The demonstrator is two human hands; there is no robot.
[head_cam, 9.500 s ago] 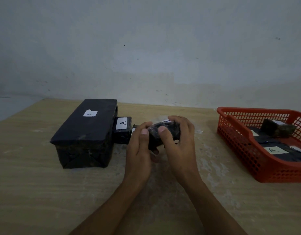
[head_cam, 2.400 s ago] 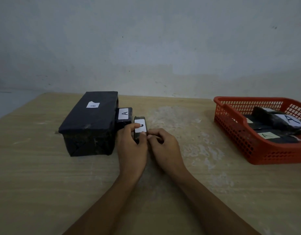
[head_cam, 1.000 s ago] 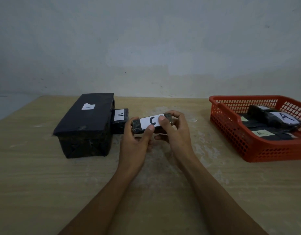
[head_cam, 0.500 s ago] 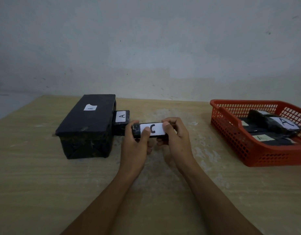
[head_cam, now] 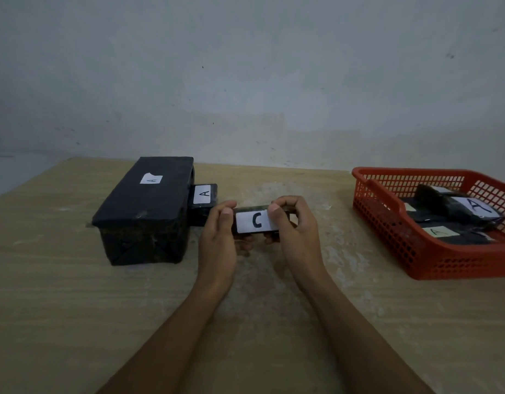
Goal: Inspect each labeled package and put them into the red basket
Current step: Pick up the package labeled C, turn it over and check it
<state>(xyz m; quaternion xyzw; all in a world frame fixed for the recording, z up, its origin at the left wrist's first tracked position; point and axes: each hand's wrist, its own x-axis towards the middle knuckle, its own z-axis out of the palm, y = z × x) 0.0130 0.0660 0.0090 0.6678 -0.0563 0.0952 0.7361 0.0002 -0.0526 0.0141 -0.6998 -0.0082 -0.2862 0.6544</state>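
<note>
Centrally: small black wrapped package (head_cam: 257, 221), white label "C", pinched endwise by left hand (head_cam: 218, 237) and right hand (head_cam: 295, 231)

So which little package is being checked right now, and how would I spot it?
Start at the big black box on the left of the table, then look right to the two hands. The left hand and right hand hold a small black package between them. Its white label reads C; the labels readable nearby all read A.

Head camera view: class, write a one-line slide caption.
Both hands, left and right, hold a black package labeled C between a big black box and a red basket.
</note>
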